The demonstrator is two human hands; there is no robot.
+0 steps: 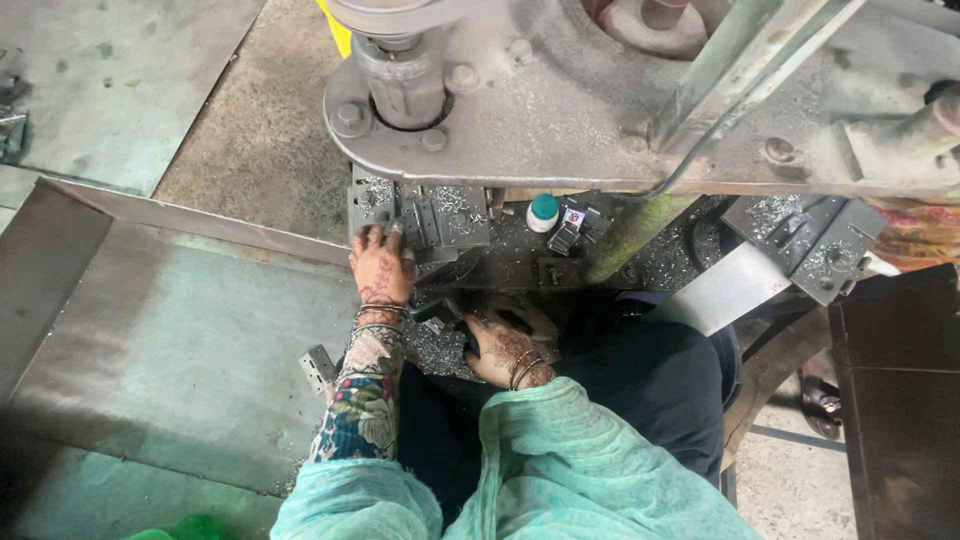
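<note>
— Resting where, the left hand (pixel 380 268)?
— On the grey press bed (pixel 470 225), fingers spread flat beside a small metal bracket (pixel 432 222).
— And the right hand (pixel 500 350)?
— Low on the pile of metal shavings (pixel 435 350) (fingers curled; whether they grip anything, I cannot tell).

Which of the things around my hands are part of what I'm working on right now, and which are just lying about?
In use:
- left hand, resting on the grey metal die block under the press
- right hand, down in the pile of small metal pieces

Lying about:
- small bottle with a teal cap
- stray metal bracket on the sheet-metal chute
</note>
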